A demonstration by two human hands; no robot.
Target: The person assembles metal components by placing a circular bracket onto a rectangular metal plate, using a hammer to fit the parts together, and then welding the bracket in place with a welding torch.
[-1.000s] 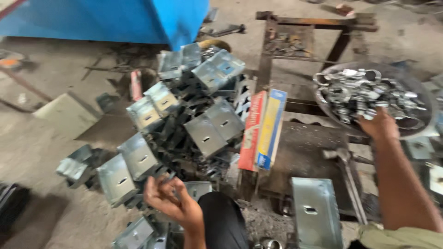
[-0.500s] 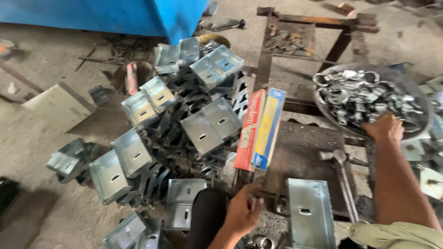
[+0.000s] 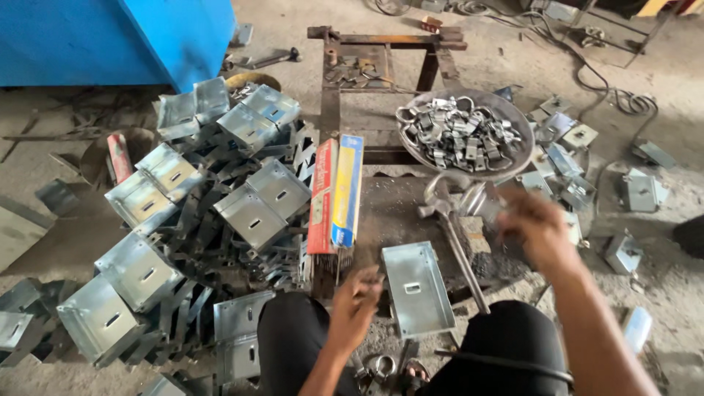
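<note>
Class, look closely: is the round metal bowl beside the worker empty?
No: the round grey metal bowl is heaped with small shiny metal clips.

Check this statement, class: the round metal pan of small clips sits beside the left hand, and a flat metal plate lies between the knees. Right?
Not quite. In the head view the round metal pan of small clips sits beyond the right hand, not beside the left hand. The flat metal plate does lie between the knees.

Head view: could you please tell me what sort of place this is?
Probably a small metal workshop, worked at floor level: stacked sheet-metal boxes, a pan of small metal clips and a hammer lie about.
</note>
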